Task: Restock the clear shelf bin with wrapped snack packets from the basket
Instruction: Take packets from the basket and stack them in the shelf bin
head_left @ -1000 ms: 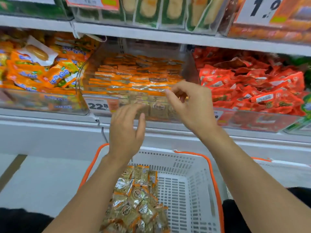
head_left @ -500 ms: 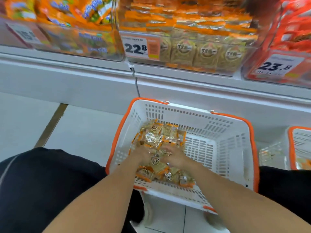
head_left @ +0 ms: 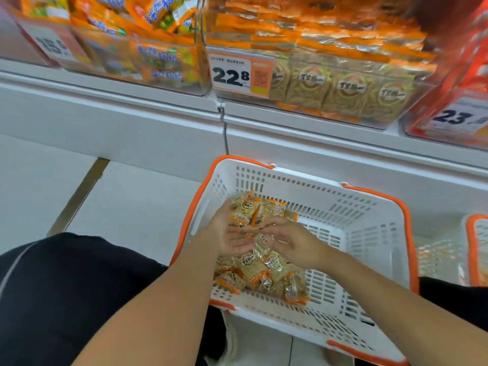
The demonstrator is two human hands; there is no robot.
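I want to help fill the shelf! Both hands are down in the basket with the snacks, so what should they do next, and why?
Probably close both hands around a bunch of packets. The left hand and right hand sit over the pile in the basket, fingers loose, seemingly gripping nothing yet. The clear bin above needs more.

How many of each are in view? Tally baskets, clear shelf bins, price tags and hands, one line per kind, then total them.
Baskets: 2
Clear shelf bins: 3
Price tags: 3
Hands: 2
Total: 10
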